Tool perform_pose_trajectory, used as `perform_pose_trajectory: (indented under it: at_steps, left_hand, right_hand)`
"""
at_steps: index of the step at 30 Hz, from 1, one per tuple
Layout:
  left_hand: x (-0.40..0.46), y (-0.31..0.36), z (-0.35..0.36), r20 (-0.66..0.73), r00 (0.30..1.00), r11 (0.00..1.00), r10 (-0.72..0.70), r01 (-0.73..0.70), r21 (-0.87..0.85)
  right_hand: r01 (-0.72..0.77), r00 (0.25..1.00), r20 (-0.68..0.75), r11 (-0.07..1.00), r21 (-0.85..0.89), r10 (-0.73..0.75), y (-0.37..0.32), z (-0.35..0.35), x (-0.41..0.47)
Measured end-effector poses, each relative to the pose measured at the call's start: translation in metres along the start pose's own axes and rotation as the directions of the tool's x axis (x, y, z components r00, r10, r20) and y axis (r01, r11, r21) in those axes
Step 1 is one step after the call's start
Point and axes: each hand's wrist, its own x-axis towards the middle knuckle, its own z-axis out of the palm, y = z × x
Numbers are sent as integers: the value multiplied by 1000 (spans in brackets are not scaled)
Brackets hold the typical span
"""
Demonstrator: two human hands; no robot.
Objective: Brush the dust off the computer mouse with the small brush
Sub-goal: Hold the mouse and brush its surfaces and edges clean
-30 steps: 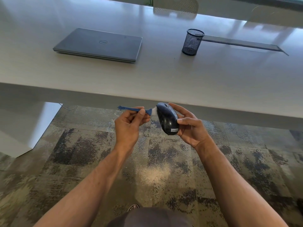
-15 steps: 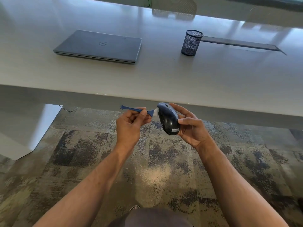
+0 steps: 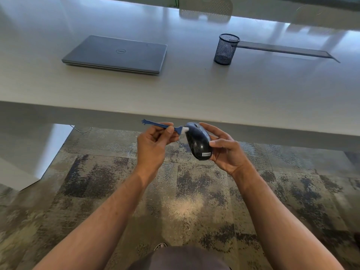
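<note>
Nearest the camera, both forearms reached forward over a mottled carpet (image 3: 194, 201), below the front edge of the bench (image 3: 194, 90). The mouse and brush were held in the air there, not on the bench, probably so that loosened dust would drop to the floor instead of onto the work surface.

The right hand (image 3: 227, 151) cradled the computer mouse (image 3: 197, 142), fingers wrapped around its far side and the thumb laid across its near flank. It was tipped on edge with the labelled tail toward six o'clock and the button end toward twelve, which turned the top shell leftward to meet the brush.

The left hand (image 3: 153, 146) was closed on the small brush (image 3: 165, 126), pinching the blue handle between thumb and fingertips close to the head. That short grip likely gave fine control. The handle ran out toward nine o'clock, and the white bristles touched the mouse's upper end near the buttons. Brushing appeared to be under way, with the lower shell probably yet to be covered.

Farther off, on the bench, a closed laptop (image 3: 116, 53) lay at about eleven o'clock and a black mesh pen cup (image 3: 227, 49) stood at about one o'clock, both well apart from the hands.
</note>
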Motion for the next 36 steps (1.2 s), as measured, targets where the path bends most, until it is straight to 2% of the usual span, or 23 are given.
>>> perform_pose_trajectory:
  at_steps: [9,16,21,30,36]
  left_hand:
    - [-24,4,-3,266,960,994,85,-101,48]
    - [-3,14,-5,23,996,996,88,-88,-21]
    - [-9,8,2,62,997,997,53,-57,57]
    - [-42,-5,10,205,972,988,113,-132,81]
    - [-24,4,2,19,994,994,112,-112,-16]
  right_hand:
    - [-6,1000,-9,1000,0,6,-2,-7,0]
    - [-17,1000,-1,1000,-2,17,-1,-5,1]
    - [-9,1000,-23,1000,-7,8,-1,-3,3]
    - [3,999,-50,1000,-16,-4,-2,-11,4]
    - [1,999,-35,1000,11,-1,-2,-11,5]
